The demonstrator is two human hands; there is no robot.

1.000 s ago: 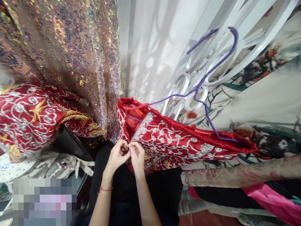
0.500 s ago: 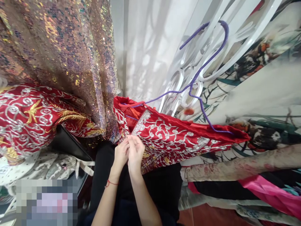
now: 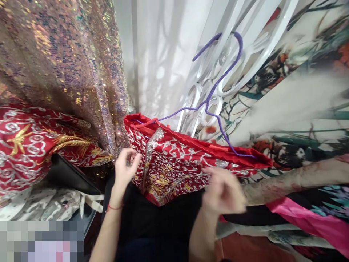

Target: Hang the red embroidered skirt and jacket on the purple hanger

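Observation:
A red satin skirt [image 3: 180, 149] with silver vine and gold embroidery hangs by its gathered waistband from a purple wire hanger [image 3: 207, 100]. My left hand [image 3: 125, 167], with a thin red cord on the wrist, is in front of the skirt's left part. Its fingers are curved, with a gap between thumb and forefinger, and nothing shows in them. My right hand [image 3: 223, 191] is in front of the skirt's right lower part, its fingers smeared by motion. Whether it touches the cloth cannot be made out.
The hanger hooks over white openwork metal [image 3: 231, 29]. Sequinned cloth [image 3: 65, 65] hangs at left, above another red embroidered garment [image 3: 29, 145] and a black item [image 3: 71, 174]. Flowered cloth [image 3: 300, 102] hangs at right, with pink cloth [image 3: 297, 214] below it.
My hands were together at the front of the skirt and have parted, left hand leftward, right hand rightward. The skirt front now lies closed where a gap showed. The view has shifted slightly.

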